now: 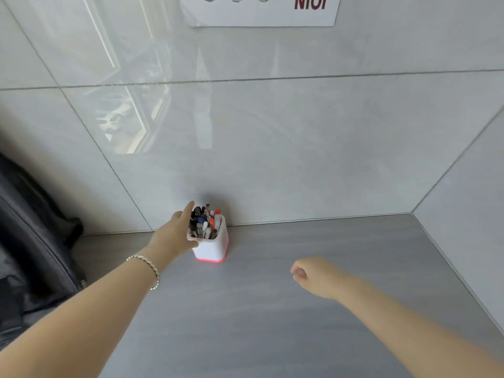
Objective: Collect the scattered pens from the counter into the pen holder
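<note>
A white pen holder (211,248) with a pink glowing base stands on the grey counter (245,309) against the tiled wall. Several pens (205,221) with black, blue, red and white caps stand upright inside it. My left hand (174,236) rests against the holder's left side, thumb on its rim and fingers stretched up beside the pens. My right hand (313,276) hovers over the counter to the right of the holder, fingers curled into a loose fist, nothing visible in it. No loose pens show on the counter.
A dark bag or case (32,241) lies at the left edge of the counter. Glossy grey wall tiles rise behind and at the right corner. A white printed paper sheet (261,9) is stuck on the wall above.
</note>
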### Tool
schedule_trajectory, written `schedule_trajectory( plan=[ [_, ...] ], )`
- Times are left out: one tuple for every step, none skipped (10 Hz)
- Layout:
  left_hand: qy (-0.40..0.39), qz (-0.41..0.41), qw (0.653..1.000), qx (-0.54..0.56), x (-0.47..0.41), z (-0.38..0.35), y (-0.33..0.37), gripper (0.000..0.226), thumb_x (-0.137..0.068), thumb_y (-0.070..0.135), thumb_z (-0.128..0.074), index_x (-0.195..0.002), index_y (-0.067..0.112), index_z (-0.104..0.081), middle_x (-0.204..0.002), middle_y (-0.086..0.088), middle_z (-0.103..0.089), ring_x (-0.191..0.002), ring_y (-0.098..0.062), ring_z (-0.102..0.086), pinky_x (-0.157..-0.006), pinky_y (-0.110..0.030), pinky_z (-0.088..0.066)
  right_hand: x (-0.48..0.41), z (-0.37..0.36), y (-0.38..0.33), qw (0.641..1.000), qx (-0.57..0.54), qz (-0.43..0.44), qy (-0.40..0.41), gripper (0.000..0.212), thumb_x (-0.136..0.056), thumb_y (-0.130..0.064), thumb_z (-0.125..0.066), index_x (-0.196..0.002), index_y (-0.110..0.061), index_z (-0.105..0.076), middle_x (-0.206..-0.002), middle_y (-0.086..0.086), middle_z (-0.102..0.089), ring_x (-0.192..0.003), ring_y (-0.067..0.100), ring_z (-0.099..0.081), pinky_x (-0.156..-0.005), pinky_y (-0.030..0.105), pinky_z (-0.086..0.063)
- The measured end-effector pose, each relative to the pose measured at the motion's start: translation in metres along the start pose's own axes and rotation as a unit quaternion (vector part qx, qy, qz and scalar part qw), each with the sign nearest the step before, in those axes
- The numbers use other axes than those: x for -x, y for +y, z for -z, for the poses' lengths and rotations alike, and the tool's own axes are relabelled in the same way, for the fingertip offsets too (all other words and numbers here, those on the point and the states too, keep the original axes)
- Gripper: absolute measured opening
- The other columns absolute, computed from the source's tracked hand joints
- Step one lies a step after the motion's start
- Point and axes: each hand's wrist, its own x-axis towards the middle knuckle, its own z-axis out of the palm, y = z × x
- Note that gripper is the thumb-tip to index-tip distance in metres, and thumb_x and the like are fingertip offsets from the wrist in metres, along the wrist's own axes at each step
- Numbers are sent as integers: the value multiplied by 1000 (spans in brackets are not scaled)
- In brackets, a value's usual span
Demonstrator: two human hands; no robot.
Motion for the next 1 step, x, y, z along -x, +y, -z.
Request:
schedule_trajectory(
  plan=[
    [83,1,996,-37,24,-6,11,68,-79,13,-62,-134,8,-21,-127,-19,-38,-110,-38,-48,-85,-42,-45,8,-6,-22,1000,22,-14,13,31,-95,-25,-41,-121,-16,-54,-129,4,-57,-118,23,-52,-98,31,-42]
  ],
)
